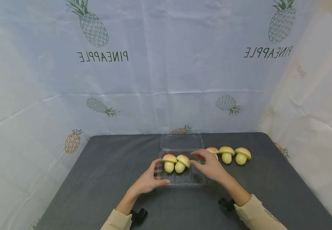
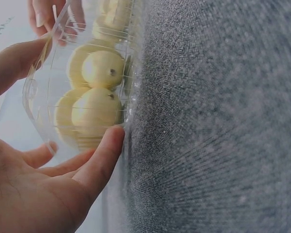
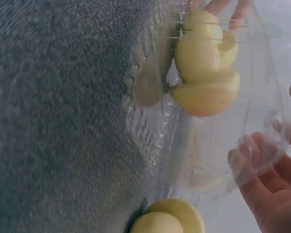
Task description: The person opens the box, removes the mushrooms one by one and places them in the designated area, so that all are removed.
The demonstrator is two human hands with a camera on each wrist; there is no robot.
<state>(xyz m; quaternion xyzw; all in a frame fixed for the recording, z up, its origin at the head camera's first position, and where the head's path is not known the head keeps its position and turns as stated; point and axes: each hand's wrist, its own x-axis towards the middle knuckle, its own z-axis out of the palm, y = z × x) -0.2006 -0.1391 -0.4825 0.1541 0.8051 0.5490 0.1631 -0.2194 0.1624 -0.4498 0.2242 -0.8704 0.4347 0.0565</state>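
Clear plastic container [image 1: 183,180] sits in the far half of the table [image 1: 102,179], roughly mid-width, lid [image 1: 181,141] folded back toward the far edge. Two mushroom-shaped pieces lie in it side by side, the left piece [image 1: 169,163] and the tilted right piece [image 1: 182,163], caps toward the far edge, stems toward the near edge. Caps touch or nearly so.

Left hand [image 1: 148,180] grips the container's left end, digits spread around the near left corner, probably to stop light plastic sliding. Right hand [image 1: 210,166] is at the container's right side, thumb and fingers apart, nothing pinched between them; firm contact with the rim: can't tell. Lid position likely leaves the top clear for reaching in.

Three loose pieces [image 1: 226,155] stand in a row toward the far right corner, likely there for easy right-hand reach; the leftmost is partly hidden by the right hand.

Head view gives the whole row and lid. Left wrist view adds small dark spots [image 2: 112,72] on the stem ends and digits against the container wall. Right wrist view shows fingers [image 3: 252,189] seen partly through clear plastic.
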